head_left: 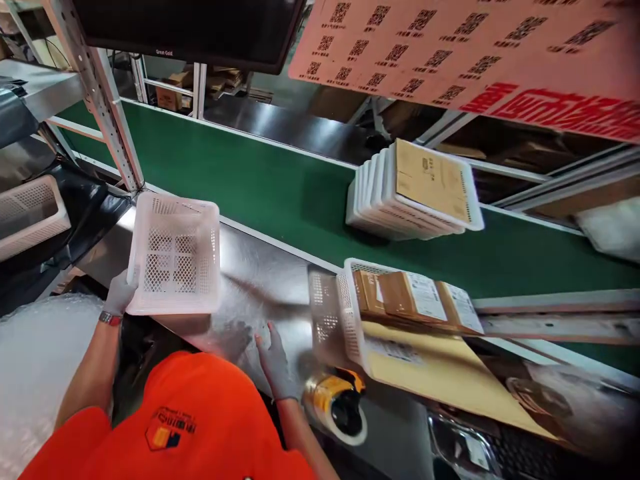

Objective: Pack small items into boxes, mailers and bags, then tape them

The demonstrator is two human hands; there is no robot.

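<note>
My left hand (pixel 121 293), in a pale glove with a watch at the wrist, grips the lower left rim of a white plastic basket (pixel 214 267). The basket is tilted towards me and shows no contents. My right hand (pixel 275 365), also gloved, is over the steel bench (pixel 265 267) with its fingers apart and nothing in it. Right of that hand lies a tape roll (pixel 327 400) with a black and orange dispenser part. Further right, another white basket (pixel 351 320) holds brown packages (pixel 407 297) and a large yellow envelope (pixel 440 373).
Behind the bench runs a green conveyor belt (pixel 250 180), with stacked white baskets (pixel 380 193) topped by cardboard. A monitor (pixel 190 33) and a pink code sheet (pixel 400 53) hang above. Bubble wrap (pixel 45 373) and another basket (pixel 33 213) are at the left, metal posts (pixel 97 93) beside them.
</note>
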